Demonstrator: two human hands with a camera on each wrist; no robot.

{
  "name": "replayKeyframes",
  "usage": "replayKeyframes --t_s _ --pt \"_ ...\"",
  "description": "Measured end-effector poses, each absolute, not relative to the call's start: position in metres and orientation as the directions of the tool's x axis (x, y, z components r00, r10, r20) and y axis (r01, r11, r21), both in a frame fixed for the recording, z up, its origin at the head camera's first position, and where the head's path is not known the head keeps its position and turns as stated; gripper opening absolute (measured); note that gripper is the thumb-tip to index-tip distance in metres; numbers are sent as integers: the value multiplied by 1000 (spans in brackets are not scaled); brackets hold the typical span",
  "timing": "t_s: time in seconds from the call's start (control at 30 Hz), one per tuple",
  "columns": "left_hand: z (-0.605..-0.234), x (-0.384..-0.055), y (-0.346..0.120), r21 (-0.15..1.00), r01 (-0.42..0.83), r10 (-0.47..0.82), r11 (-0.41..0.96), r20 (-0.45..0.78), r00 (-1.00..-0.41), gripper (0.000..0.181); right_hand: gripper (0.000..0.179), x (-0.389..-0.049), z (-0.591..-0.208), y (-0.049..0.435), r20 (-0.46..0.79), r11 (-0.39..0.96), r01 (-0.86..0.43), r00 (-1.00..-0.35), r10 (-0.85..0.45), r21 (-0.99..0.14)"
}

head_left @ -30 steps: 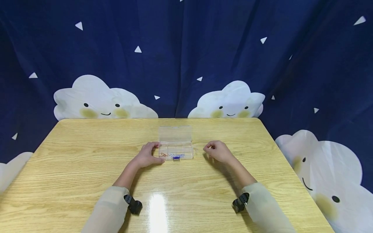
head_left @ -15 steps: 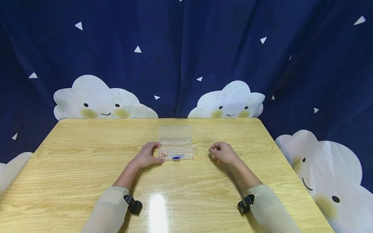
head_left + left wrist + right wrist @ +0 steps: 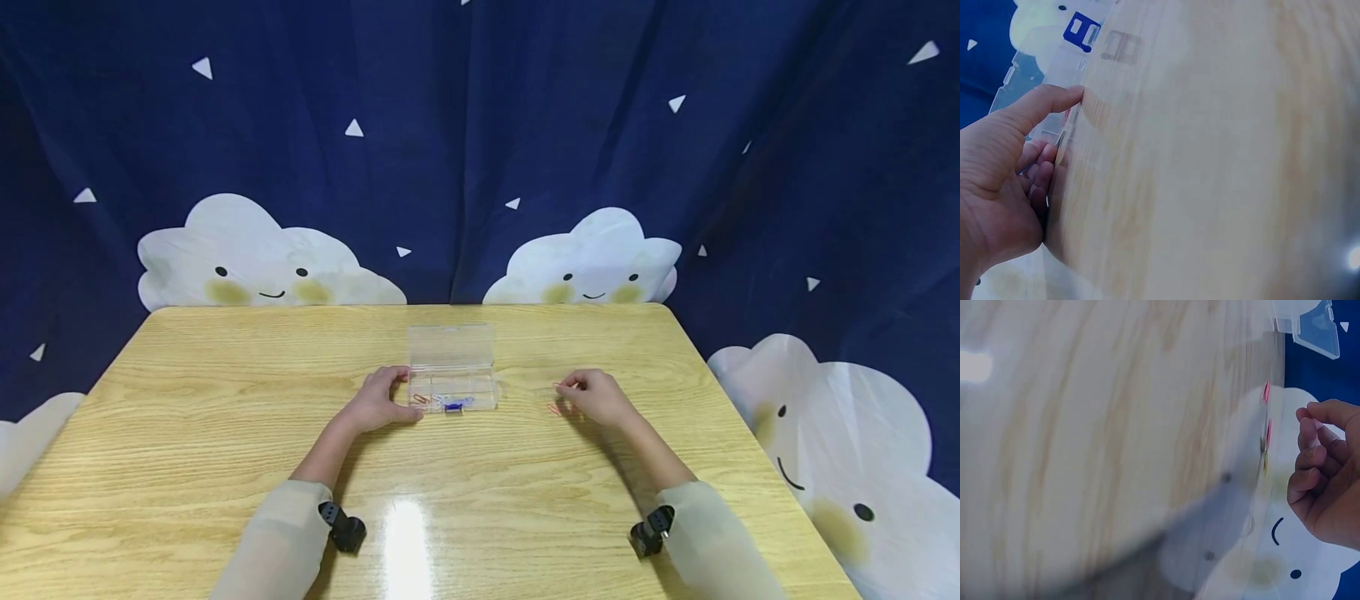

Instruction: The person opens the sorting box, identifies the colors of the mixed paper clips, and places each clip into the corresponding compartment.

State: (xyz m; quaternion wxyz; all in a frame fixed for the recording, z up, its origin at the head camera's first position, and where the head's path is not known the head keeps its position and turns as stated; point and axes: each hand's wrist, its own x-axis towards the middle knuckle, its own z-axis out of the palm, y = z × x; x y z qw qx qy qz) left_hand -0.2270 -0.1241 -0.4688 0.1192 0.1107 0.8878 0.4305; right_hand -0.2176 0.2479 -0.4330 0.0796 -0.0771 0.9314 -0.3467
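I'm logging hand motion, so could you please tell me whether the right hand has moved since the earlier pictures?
Yes: in the head view, the right hand has shifted rightward, away from the clear box, which has stayed put.

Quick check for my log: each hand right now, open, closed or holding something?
Left hand: closed, gripping the left end of the clear box.
Right hand: closed, nothing visible in its grip.
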Motion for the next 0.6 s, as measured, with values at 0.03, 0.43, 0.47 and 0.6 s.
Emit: replayKeyframes --t_s 0.03,0.43,0.47,0.6 --pt "-469 -227 -124 791 94 299 605 -117 -947 81 24 -217 -433 250 -99 751 -79 -977 -189 -656" --pt "-471 -228 -124 791 99 302 604 -112 -947 79 23 -216 -443 272 -97 761 -36 -987 -129 -647" --pt "-470 -228 -124 790 101 303 605 -111 -946 80 23 -217 -444 273 -96 762 -33 -987 -125 -647" --pt "-470 -227 -124 790 100 304 605 -113 -946 81 22 -217 -446 276 -90 767 -26 -990 -108 -641"
